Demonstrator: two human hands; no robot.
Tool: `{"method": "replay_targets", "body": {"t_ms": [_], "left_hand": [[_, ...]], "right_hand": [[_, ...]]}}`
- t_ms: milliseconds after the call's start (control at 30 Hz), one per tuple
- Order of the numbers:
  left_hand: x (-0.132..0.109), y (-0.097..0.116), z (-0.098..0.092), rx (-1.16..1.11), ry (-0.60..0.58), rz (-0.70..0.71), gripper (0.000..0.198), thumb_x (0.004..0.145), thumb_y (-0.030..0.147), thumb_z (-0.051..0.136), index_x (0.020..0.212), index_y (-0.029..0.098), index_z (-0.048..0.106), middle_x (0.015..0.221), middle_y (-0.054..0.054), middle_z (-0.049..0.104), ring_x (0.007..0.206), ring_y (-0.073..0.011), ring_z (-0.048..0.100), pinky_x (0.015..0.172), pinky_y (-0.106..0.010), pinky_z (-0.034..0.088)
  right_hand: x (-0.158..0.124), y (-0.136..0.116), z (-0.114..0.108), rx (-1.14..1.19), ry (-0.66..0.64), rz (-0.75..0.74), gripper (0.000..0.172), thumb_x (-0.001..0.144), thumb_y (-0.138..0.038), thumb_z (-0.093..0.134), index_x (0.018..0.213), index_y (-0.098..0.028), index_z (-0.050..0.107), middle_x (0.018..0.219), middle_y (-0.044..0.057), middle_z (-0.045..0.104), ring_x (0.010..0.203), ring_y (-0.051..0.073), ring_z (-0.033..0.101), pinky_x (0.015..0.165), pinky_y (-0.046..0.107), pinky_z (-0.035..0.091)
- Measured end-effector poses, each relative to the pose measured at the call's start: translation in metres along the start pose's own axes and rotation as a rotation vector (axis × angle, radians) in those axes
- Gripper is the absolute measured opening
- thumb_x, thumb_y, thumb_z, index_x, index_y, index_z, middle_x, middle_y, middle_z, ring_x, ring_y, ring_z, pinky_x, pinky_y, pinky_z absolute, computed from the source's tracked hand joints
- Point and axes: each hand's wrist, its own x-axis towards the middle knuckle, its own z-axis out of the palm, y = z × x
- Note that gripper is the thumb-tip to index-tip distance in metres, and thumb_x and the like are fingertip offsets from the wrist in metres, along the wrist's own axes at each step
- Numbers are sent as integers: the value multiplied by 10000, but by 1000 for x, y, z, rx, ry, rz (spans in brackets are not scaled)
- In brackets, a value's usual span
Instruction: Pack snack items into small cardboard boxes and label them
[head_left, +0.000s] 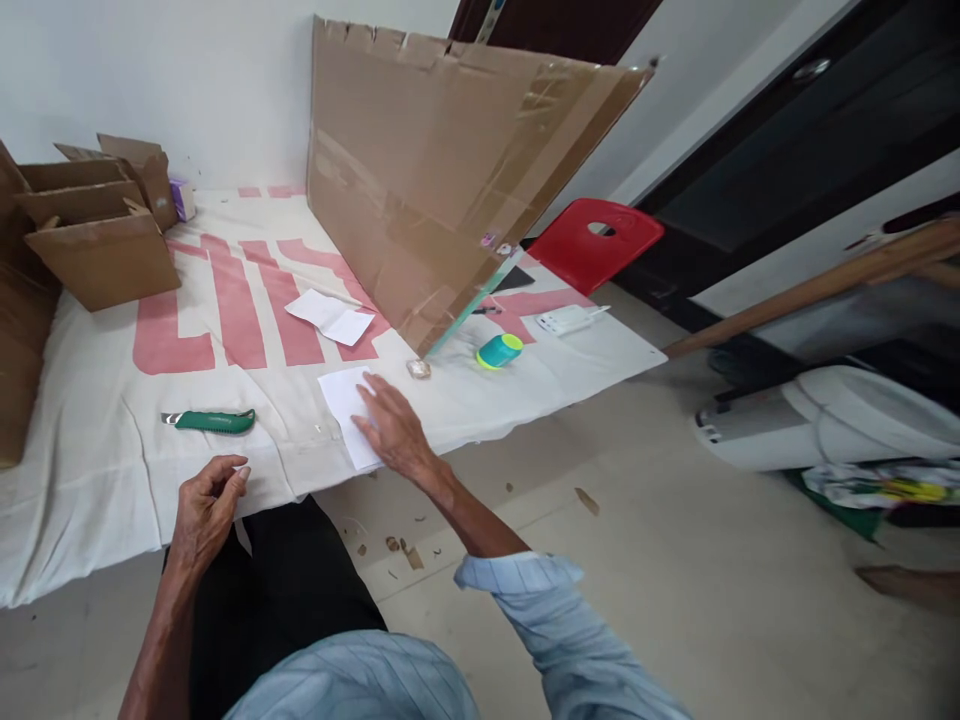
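As box [101, 235] gapes, hand [394, 430] presses paper [343, 398].

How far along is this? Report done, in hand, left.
Done: cardboard scraps on the floor suggest cutting. In hand: the right hand lies flat on the white paper; the left hand curls nearby. Left: the green knife lies untouched, the large cardboard sheet stands propped.

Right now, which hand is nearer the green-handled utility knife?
Left. The left hand is just short of the green-handled utility knife, apart from it; the right hand lies off to its right on a white paper sheet.
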Motion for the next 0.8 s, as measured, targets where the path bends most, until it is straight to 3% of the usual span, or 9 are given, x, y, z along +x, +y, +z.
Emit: {"method": "replay_targets", "body": {"t_ms": [133,367,600,800], "left_hand": [[-4,4,0,-4,-10,18,370,894,541,699,973,184,755,642,17,606,571,-146,563,574,-260,475],[-10,5,-3,-25,-2,45,412,884,576,696,963,177,758,636,17,602,560,-136,544,552,-252,451],[-22,5,-15,-36,23,56,408,889,571,698,967,174,757,645,12,608,566,-134,538,554,-250,450],[-31,9,-28,-53,70,80,405,870,570,716,955,176,762,639,14,601,576,-137,551,564,-251,458]], "right_hand": [[-12,-8,16,-32,-243,17,578,1081,-419,512,1607,-180,525,1739,184,399,1629,340,357,1298,609,314],[9,4,19,-60,-336,66,633,1100,-436,475,1677,-183,425,1777,183,296,1670,328,267,1320,615,261],[7,-17,17,-18,-159,59,544,1098,-390,482,1603,-194,532,1749,176,382,1643,341,332,1306,635,296],[-11,-89,13,104,-55,-159,469,1081,-369,545,1519,-222,630,1685,139,502,1595,299,429,1321,547,358]]}}
